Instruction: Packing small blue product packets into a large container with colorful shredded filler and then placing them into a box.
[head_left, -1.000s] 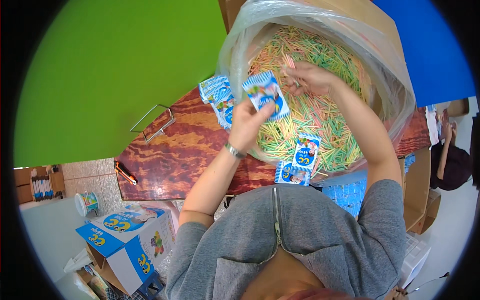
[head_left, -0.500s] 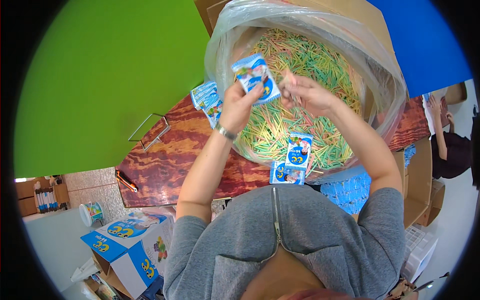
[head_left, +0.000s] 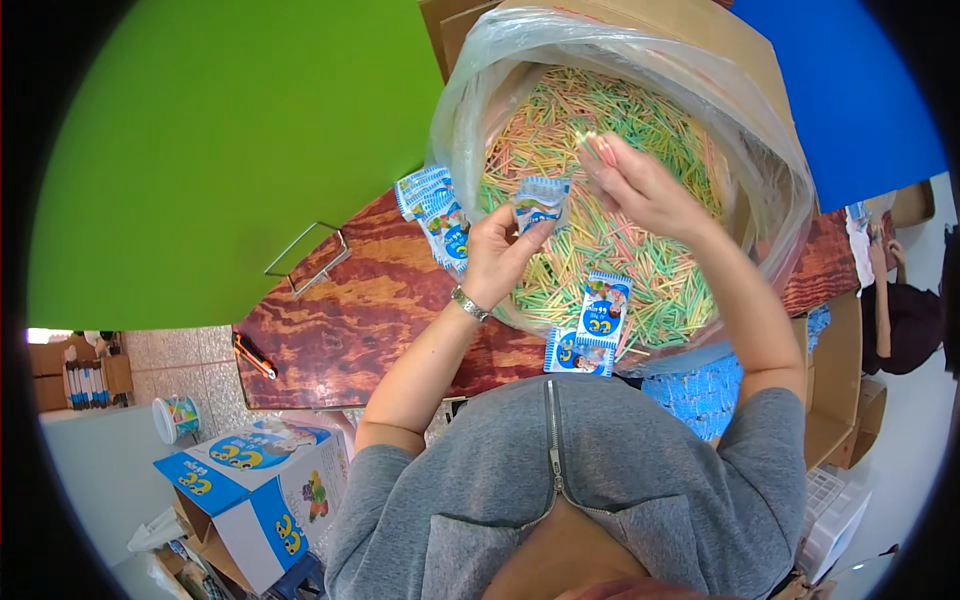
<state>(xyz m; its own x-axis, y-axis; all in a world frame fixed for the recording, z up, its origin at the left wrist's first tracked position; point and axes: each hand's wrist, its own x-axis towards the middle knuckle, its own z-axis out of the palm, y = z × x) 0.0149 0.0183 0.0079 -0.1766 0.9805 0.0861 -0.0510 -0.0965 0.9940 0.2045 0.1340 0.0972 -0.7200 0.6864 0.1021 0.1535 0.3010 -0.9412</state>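
Bright, even daylight-type light, no hard shadows. Soft sheen on the clear plastic bag (head_left: 770, 150) at 1 o'clock; mild gloss on the wooden table (head_left: 350, 320) near centre-left. Strong fisheye bend, black vignette round the rim. Edges at 7 and 4 o'clock soft, smeared. Centre sharp; slight blur on the right hand (head_left: 640, 185)

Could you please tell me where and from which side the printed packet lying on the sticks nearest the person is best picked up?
Pinch the packet by its upper short edge, coming from above: it lies flat on the loose sticks, and another packet overlaps its lower end.
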